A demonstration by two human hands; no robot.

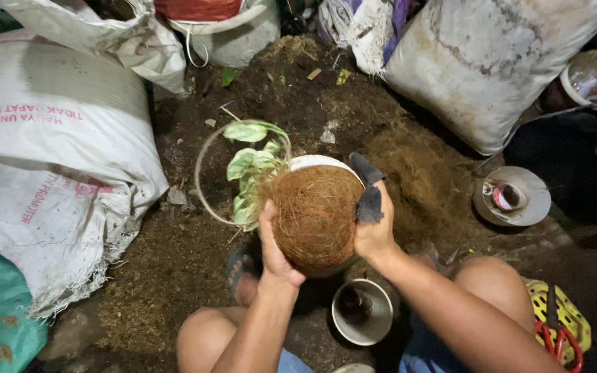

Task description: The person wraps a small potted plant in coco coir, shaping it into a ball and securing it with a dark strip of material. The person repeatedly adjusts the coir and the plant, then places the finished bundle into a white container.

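I look down from the head camera at a person crouching on a soil-covered floor [174, 269]. At the centre of the view both hands hold a round ball of brown coconut fibre [314, 215]. The left hand [274, 254] cups the ball from its 8 o'clock side, its grip closed against the fibre. The right hand [374, 231] presses on the 3 o'clock side, its grip also closed on the ball, and it pins a piece of dark cloth [368, 190] against the fibre. A white rim [316, 161] shows at the ball's 12 o'clock edge. A plant with pale green and cream leaves [250, 173] sticks out at 10 o'clock, with a thin wire hoop [199, 181] curving around it. Below the ball, at 6 o'clock, a small white pot [362, 311] stands on the floor between the knees. Large white woven sacks [43, 159] lie at 9 o'clock, another sack [485, 62] at 1 o'clock. A round lid with a tape roll [512, 196] rests at 3 o'clock. Red-handled cutters [560, 340] lie on a yellow tray [573, 314] at 5 o'clock.
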